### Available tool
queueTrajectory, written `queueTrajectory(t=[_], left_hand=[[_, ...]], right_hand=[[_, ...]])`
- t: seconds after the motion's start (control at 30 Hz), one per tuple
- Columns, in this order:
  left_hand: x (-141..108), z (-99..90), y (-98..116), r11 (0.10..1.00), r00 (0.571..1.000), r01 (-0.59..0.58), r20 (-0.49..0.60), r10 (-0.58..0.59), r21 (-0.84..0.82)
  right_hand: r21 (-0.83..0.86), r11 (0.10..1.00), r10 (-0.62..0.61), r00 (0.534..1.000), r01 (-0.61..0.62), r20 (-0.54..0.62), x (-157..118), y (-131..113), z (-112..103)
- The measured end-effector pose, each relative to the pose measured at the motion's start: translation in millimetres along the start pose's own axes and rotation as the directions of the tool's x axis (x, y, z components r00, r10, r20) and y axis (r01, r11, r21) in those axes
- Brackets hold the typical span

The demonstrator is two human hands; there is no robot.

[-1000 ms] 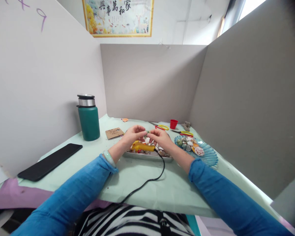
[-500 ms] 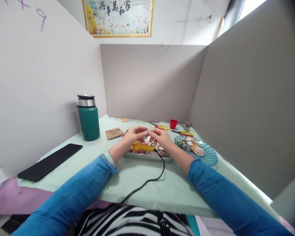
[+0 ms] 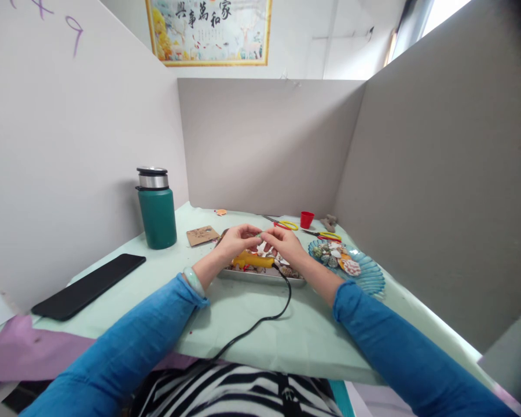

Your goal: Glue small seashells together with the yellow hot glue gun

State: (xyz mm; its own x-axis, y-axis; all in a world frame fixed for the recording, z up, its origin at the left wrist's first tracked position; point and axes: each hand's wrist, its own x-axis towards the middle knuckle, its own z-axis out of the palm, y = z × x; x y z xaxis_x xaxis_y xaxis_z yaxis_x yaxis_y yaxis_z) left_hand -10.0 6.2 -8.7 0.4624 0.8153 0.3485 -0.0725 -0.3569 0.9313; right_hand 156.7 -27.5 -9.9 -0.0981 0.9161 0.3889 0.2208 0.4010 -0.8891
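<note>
Above a metal tray (image 3: 260, 278) of shells, my left hand (image 3: 238, 240) and my right hand (image 3: 284, 242) meet at the fingertips. Both are pinched around a small greenish thing (image 3: 259, 235), mostly hidden by the fingers, so I cannot make out what it is. Below them a yellow glue gun (image 3: 254, 260) lies across the tray, its black cord (image 3: 264, 318) running toward the table's front edge. On the right, a blue shell-shaped glass plate (image 3: 371, 275) holds several shells (image 3: 334, 255).
A green bottle (image 3: 157, 217) and a black flat case (image 3: 89, 286) are on the left, a brown card (image 3: 202, 236) behind the tray's left side. Two pairs of scissors (image 3: 286, 225), (image 3: 329, 236) and a red cup (image 3: 307, 219) lie behind. Grey partitions (image 3: 269, 145) enclose the table.
The fingers of both hands have shifted very slightly around the small thing. Everything else looks the same.
</note>
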Motion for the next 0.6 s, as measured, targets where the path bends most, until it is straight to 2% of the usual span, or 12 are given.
queueTrajectory(t=[0.47, 0.6], left_hand=[[0.3, 0.3, 0.1, 1.0, 1.0, -0.005, -0.009, 0.005, -0.023], [1.8, -0.5, -1.6, 0.998, 1.0, -0.016, -0.025, 0.014, -0.06]], right_hand=[[-0.028, 1.0, 0.006, 1.0, -0.005, 0.009, -0.7, -0.3, -0.3], [0.02, 1.0, -0.023, 1.0, 0.023, -0.022, 0.1, 0.8, 1.8]])
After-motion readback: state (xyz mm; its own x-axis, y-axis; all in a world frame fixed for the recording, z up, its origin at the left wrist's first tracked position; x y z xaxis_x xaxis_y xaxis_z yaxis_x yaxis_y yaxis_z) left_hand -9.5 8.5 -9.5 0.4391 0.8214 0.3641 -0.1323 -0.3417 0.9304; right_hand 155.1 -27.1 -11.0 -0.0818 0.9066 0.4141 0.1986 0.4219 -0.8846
